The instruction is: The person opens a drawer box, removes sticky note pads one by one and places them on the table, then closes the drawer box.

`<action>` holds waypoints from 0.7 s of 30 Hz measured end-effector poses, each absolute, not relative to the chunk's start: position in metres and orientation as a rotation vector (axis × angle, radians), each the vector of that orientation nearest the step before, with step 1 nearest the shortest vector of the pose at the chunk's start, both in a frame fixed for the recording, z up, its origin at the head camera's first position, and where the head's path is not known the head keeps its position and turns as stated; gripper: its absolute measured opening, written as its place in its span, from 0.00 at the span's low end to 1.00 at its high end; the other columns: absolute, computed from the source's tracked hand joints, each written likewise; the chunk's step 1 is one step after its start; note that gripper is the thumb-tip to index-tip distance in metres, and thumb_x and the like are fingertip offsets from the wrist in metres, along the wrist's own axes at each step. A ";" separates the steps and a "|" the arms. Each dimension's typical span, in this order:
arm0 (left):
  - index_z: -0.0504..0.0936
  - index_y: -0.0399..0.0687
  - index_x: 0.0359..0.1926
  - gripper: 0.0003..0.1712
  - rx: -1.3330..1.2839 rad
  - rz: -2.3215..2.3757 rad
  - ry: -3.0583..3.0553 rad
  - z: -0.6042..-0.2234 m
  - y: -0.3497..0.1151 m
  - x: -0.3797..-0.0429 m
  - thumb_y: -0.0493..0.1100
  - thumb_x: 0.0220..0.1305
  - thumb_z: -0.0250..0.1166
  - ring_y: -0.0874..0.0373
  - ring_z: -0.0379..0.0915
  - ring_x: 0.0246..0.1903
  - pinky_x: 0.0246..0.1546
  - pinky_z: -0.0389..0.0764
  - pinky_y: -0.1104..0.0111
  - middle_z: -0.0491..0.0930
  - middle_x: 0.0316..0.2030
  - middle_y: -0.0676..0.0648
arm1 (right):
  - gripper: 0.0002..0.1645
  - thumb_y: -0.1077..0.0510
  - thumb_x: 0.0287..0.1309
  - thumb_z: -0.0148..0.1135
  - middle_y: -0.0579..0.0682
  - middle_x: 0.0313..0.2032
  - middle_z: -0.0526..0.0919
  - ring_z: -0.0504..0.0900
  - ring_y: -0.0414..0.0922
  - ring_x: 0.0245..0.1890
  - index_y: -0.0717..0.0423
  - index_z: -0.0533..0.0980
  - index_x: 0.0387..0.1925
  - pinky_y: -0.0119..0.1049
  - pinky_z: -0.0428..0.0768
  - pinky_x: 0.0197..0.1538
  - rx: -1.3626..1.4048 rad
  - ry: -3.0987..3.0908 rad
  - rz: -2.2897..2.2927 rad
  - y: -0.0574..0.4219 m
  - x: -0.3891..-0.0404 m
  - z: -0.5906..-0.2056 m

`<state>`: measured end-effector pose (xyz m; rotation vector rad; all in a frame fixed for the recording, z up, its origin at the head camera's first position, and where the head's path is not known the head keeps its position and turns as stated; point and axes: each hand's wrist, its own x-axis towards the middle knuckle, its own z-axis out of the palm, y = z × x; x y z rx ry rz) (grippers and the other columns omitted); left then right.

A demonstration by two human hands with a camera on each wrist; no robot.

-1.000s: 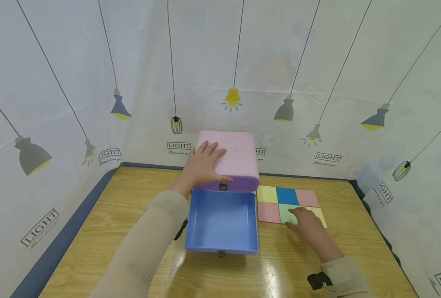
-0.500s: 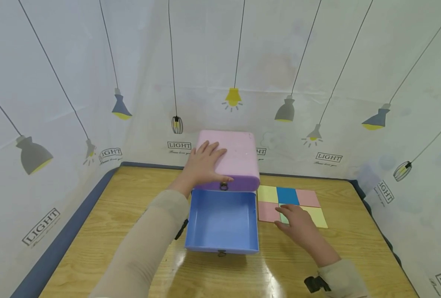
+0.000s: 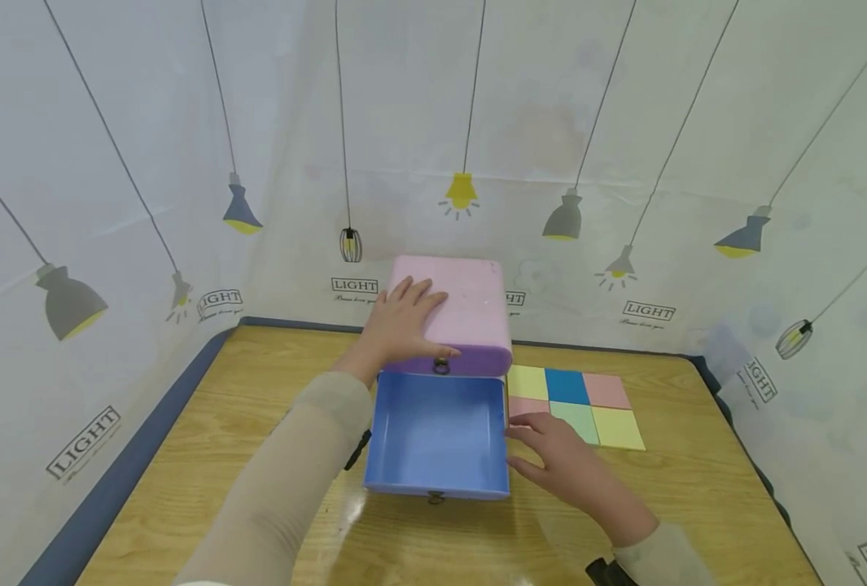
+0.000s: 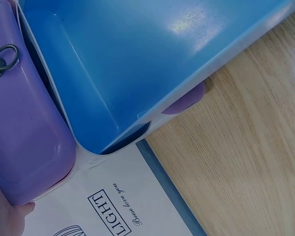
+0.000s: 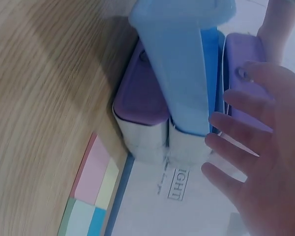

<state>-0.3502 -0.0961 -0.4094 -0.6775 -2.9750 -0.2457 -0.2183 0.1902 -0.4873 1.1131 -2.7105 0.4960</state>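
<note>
A small drawer cabinet [image 3: 470,301] with a pink top stands against the back wall. Its blue middle drawer [image 3: 436,431] is pulled out towards me, and nothing lies on the drawer floor. My left hand [image 3: 400,330] rests with spread fingers on the left of the cabinet's top, the thumb reaching over the front edge near a ring pull [image 3: 441,366]. By the drawer's right wall is my right hand [image 3: 553,456], fingers spread and holding nothing. The right wrist view shows these fingers [image 5: 233,152] apart from one another; whether they touch the drawer I cannot tell.
Several flat coloured squares [image 3: 568,387] in yellow, blue, pink and green lie edge to edge right of the cabinet. Purple drawer fronts [image 5: 140,93] sit above and below the blue one. A lamp-print sheet [image 3: 433,122] lines the wall behind the wooden table [image 3: 213,431].
My right hand has moved left from over the green square to the drawer's right side, uncovering the green and yellow squares. My left hand stays on the cabinet's top.
</note>
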 end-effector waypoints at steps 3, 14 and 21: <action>0.55 0.62 0.76 0.63 -0.674 -0.233 -2.976 -0.409 -0.096 -0.350 0.85 0.42 0.56 0.44 0.35 0.74 0.68 0.45 0.40 0.46 0.76 0.47 | 0.23 0.47 0.60 0.67 0.56 0.52 0.80 0.77 0.53 0.52 0.58 0.80 0.51 0.50 0.77 0.53 1.200 -2.657 0.493 0.185 -0.214 -0.489; 0.54 0.63 0.76 0.64 -0.675 -0.249 -2.979 -0.413 -0.096 -0.352 0.86 0.42 0.56 0.44 0.34 0.74 0.68 0.43 0.40 0.46 0.76 0.48 | 0.36 0.32 0.45 0.72 0.50 0.53 0.78 0.74 0.51 0.55 0.51 0.81 0.49 0.59 0.66 0.61 1.194 -2.818 0.284 0.173 -0.206 -0.496; 0.54 0.63 0.76 0.64 -0.668 -0.241 -2.983 -0.413 -0.097 -0.353 0.87 0.41 0.55 0.44 0.33 0.74 0.68 0.42 0.40 0.45 0.76 0.48 | 0.25 0.38 0.45 0.74 0.48 0.44 0.78 0.76 0.48 0.49 0.52 0.83 0.37 0.55 0.72 0.57 1.240 -2.797 0.241 0.169 -0.206 -0.505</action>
